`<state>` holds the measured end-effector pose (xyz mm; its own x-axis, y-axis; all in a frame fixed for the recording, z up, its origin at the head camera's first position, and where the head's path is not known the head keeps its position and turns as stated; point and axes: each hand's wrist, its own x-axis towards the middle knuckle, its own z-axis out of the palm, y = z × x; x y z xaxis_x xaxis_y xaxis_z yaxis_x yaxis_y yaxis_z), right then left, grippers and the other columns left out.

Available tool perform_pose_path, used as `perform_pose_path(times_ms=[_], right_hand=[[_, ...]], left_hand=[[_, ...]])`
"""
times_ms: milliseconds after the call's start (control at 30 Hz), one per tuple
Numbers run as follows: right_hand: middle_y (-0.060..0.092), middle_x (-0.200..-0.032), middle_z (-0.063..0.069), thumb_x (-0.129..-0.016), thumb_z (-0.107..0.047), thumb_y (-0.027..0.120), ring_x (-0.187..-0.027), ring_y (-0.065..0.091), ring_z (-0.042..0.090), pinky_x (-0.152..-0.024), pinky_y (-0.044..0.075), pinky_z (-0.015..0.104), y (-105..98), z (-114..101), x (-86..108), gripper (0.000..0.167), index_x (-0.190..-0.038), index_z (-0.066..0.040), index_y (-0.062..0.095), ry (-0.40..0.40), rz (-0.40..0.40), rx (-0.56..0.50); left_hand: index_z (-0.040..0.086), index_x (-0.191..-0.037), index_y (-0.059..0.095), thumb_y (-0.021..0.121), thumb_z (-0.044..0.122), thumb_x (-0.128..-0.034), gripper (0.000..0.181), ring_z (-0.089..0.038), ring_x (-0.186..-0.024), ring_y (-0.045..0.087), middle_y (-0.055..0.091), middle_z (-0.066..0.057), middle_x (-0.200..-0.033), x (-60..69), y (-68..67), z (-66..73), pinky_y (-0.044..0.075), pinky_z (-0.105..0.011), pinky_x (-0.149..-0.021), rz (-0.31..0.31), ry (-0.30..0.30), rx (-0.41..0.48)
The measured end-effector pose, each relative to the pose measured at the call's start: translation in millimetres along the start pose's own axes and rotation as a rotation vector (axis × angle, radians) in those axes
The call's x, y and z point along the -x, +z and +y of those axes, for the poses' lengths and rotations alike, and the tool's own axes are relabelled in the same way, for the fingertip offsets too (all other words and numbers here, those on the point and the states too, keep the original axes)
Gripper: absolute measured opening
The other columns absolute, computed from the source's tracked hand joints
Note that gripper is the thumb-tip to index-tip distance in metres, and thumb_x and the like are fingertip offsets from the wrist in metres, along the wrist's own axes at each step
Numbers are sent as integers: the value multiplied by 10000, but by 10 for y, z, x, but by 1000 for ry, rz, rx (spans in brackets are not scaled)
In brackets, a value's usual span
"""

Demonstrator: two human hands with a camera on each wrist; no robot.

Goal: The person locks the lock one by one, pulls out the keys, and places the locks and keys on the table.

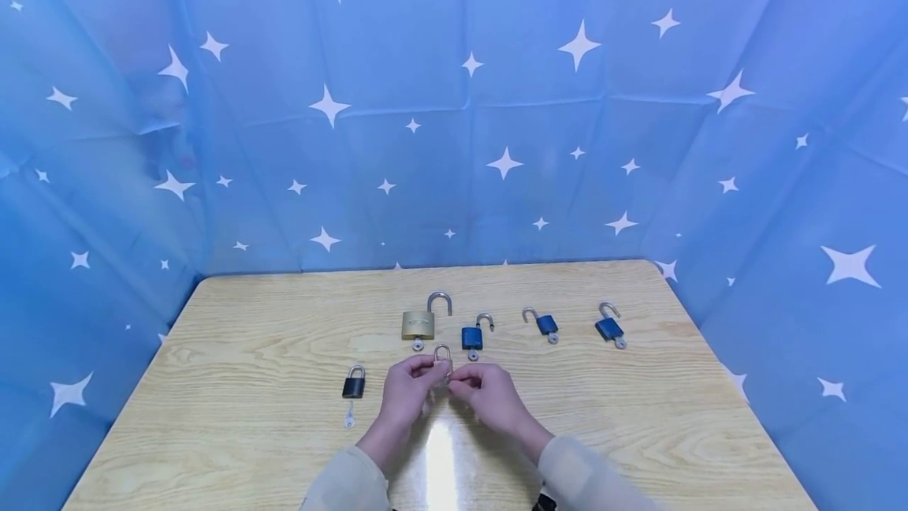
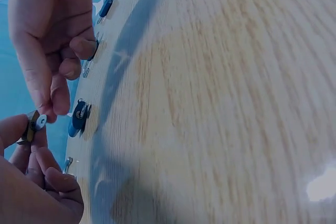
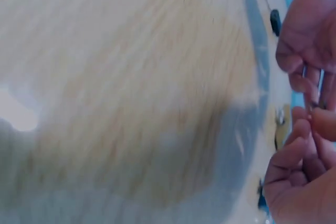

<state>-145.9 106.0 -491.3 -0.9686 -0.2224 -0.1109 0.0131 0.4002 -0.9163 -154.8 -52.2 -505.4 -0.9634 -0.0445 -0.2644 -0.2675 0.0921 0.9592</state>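
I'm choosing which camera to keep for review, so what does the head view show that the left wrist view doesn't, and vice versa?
Only the head view shows the black padlock and the key below it. Only the left wrist view plainly shows the round key head at the held padlock. Both share the left hand, right hand, three blue padlocks and table.
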Motion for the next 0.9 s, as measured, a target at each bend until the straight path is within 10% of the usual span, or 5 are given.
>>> perform_pose_path(times_ms=[500, 900], right_hand=[[717, -925, 64, -876, -178, 712, -795, 610, 119, -694, 497, 241, 323, -61, 41, 233, -1028, -5, 680, 244, 222, -353], [727, -979, 129, -889, -181, 698, -860, 656, 141, -763, 491, 265, 439, -63, 44, 242, -1059, -12, 663, 263, 277, -430]], left_hand=[[61, -1077, 721, 749, 290, -854, 321, -97, -857, 620, 731, -60, -1035, 12, -16, -10, 513, -253, -748, 53, 11, 39], [65, -1082, 716, 762, 278, -839, 327, -97, -758, 582, 734, -28, -980, 5, -25, -13, 434, -202, -577, 75, -24, 64]])
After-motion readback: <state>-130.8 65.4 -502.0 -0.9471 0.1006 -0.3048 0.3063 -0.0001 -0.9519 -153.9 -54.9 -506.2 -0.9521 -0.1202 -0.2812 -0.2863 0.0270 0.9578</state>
